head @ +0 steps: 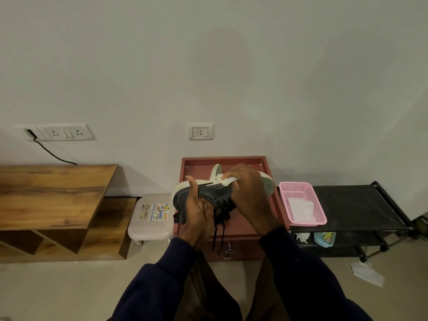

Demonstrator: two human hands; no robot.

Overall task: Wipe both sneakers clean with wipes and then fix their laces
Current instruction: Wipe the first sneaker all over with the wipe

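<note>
Above the red cabinet top (231, 159), the left hand (196, 212) gripped one end of the black sneaker (208, 195), and the right hand (250, 193) pinched a white wipe (228, 180) against its sole edge. Wiping was in hand; the next move likely called for turning the shoe.

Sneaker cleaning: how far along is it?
A crumpled wipe on the floor suggests some wiping is done. Now the left hand holds one sneaker while the right hand rubs a wipe along its white sole. Still left: its black laces dangle loose; fresh wipes sit in the pink basket.
</note>
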